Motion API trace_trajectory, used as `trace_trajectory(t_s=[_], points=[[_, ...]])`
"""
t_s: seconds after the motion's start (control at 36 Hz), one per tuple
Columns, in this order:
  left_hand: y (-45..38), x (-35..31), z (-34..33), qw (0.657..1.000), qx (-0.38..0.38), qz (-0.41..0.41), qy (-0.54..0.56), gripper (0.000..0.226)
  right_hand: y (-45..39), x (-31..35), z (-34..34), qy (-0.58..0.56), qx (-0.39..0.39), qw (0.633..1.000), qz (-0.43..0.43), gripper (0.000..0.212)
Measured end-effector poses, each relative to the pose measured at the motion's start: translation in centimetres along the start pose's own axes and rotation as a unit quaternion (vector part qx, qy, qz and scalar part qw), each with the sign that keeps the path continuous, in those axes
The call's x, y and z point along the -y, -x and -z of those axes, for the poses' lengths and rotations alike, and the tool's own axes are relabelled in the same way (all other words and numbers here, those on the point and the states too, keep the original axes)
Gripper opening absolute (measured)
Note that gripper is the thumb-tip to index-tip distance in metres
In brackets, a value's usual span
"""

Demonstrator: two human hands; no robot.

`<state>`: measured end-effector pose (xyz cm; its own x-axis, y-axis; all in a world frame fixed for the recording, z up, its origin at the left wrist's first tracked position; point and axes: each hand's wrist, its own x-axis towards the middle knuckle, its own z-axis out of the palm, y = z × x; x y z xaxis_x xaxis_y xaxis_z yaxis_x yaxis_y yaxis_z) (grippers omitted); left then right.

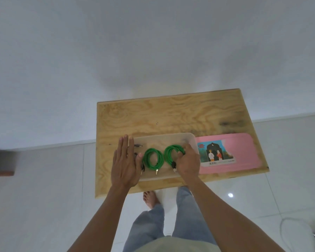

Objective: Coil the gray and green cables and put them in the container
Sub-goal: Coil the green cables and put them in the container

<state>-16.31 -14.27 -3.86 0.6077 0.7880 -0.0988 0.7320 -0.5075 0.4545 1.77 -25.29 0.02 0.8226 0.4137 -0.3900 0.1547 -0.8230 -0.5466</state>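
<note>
A: Where are the cables?

B: 2 green coils point(152, 158) are seen in the clear container point(171, 139) on the table point(171, 115). The right coil point(173, 151) is gripped by the right hand point(188, 160).

A: And the left hand point(125, 160)?

B: It is held flat, fingers spread straight, over the container's left end, where gray cable ends point(138, 146) are glimpsed.

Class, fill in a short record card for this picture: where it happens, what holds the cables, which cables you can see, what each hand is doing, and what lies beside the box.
Surface: wooden table on a white tiled floor
Box: clear plastic container near the table's front edge
Cables: two coiled green cables, one in the middle, one on the right; dark cable ends at the left, mostly hidden
Left hand: flat and open over the container's left side
Right hand: gripping the right green coil
Beside the box: pink lid with a picture label
</note>
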Motion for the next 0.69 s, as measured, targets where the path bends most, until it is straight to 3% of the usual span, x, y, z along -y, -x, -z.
trace_trajectory(t_s=[0.69], points=[[0.0,-0.4,0.3,1.0,-0.006,0.002,-0.001,0.069,0.2,0.4,1.6,0.023,0.058,0.998,0.0,0.043]])
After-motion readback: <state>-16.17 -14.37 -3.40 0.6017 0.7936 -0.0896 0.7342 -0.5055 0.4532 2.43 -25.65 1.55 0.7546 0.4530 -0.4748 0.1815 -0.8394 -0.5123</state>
